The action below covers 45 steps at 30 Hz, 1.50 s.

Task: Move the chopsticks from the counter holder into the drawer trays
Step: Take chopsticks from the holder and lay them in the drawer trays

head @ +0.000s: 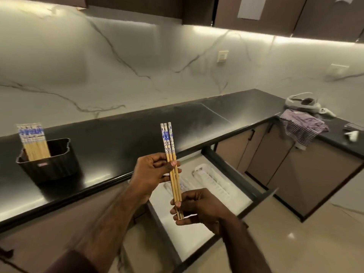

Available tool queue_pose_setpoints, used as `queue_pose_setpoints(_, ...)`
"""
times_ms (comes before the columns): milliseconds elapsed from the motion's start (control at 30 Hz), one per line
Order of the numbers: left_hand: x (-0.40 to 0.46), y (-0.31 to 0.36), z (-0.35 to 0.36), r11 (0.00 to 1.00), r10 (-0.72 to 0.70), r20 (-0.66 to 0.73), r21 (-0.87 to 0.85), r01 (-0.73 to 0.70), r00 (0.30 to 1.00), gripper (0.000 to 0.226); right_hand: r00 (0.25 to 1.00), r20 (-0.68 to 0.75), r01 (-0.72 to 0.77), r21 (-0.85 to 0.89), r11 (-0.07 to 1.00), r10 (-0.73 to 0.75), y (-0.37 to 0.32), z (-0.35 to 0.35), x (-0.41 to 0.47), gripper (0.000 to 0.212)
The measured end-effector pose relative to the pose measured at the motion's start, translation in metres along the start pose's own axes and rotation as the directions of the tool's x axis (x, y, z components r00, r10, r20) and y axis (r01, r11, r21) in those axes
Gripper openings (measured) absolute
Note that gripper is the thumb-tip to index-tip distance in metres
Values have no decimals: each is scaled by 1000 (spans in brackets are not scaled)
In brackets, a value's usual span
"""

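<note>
Bamboo chopsticks [171, 164] pinched by L hand [152, 171] & R hand [199, 208].

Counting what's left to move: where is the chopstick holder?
In the head view, the black chopstick holder stands at far left on the black counter, left of the open drawer.

The three chopsticks [171, 164] look like pale bamboo or wood with a smooth blue-and-white glazed-looking print on their upper ends, as do those in the ribbed, dark, glossy plastic holder [52, 164]. The table [118, 138] is black and polished, mirroring the light, against a smooth veined marble-look backsplash [137, 56]. The drawer trays [212, 180] are ribbed whitish plastic, and a checked cloth [301, 128] lies crumpled at the table's right end.
</note>
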<state>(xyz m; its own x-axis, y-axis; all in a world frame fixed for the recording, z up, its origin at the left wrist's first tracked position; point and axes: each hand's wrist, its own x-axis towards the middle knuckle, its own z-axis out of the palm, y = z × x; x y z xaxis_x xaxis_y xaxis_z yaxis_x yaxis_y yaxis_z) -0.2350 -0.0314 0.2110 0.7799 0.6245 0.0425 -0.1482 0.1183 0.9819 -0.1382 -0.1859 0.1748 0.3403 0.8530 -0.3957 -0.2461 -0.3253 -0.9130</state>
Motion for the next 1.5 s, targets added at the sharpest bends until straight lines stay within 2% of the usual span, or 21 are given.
queue_pose_setpoints(200,25,-27,91,1000,-11,0,17,11,1000,19,999,-35,-26,-28,999,25,-1,-95,-22,15)
queue_pose_setpoints(367,51,-39,131,999,-21,-46,45,23,999,18,998,-47,-51,-46,998,49,-5,-142,-16,17)
queue_pose_setpoints(733,101,-78,129,995,-103,-116,3,104,988,20,987,-102,-138,-103,985,127,-6,-170,36,20)
queue_pose_setpoints(967,133,-106,108,975,-219,-157,-81,209,963,16,975,-111,-211,-176,962,193,-8,-178,80,19)
queue_pose_setpoints(1133,149,-137,99,947,-321,-232,-54,318,918,11,956,-106,-292,-220,931,275,3,-187,111,26)
queue_pose_setpoints(1233,158,-162,101,922,-379,-297,-47,383,876,10,940,-76,-341,-283,897,333,13,-205,136,22)
queue_pose_setpoints(1500,172,-225,121,833,-550,-441,-234,501,709,15,855,20,-453,-458,765,518,45,-246,193,15)
